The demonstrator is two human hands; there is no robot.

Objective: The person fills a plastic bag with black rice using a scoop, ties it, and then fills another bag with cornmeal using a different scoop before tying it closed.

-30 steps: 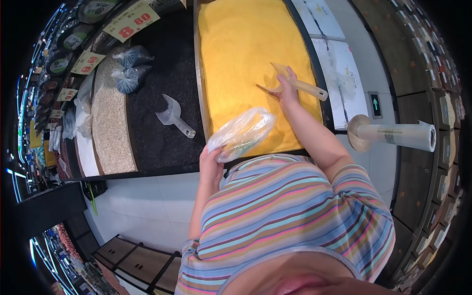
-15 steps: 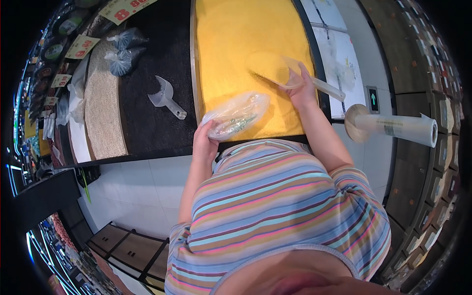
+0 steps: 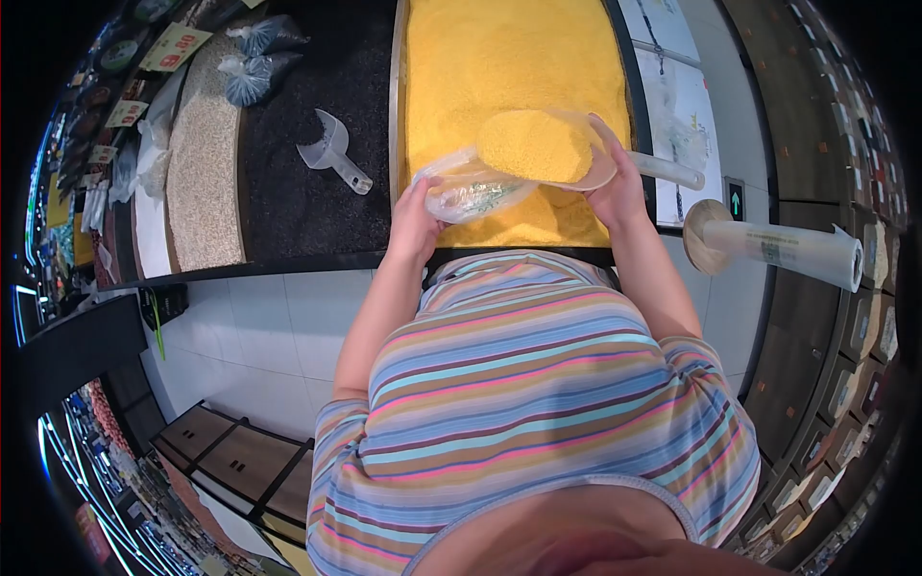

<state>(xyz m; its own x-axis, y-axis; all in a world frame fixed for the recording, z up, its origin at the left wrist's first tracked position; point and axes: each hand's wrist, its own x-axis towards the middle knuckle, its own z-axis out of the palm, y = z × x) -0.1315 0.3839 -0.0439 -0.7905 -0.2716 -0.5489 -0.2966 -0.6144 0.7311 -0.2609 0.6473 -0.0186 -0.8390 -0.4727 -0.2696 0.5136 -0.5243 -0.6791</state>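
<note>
- Yellow grain (image 3: 499,58) fills the big bin (image 3: 398,106) in front of us, nearly level to its rim.
- Our right hand (image 3: 619,192) is wrapped tight round the neck of a clear plastic scoop (image 3: 586,163), with the handle sticking out past the hand to the right.
- That scoop is heaped with yellow grain and held up over the near end of the bin, tipped slightly towards the left.
- Our left hand (image 3: 415,219) pinches a thin clear plastic bag (image 3: 475,187) at its near end, fingers closed on the film.
- We hold the bag on its side above the bin's near edge, its far end touching or just under the lip of the scoop; we cannot tell whether its mouth is open.
- Green print shows through the bag's film.
- To the left, a second clear scoop (image 3: 331,152) lies loose on a bin of dark grain (image 3: 298,211), well apart from both hands.
- Further left is a bin of pale grain (image 3: 202,182), with tied bags (image 3: 252,79) lying at its far end and price cards (image 3: 175,46) beyond.
- On the right, a roll of bags (image 3: 788,254) sits on a holder, near our right forearm.
- Our striped shirt (image 3: 538,384) fills the lower part of the view.
</note>
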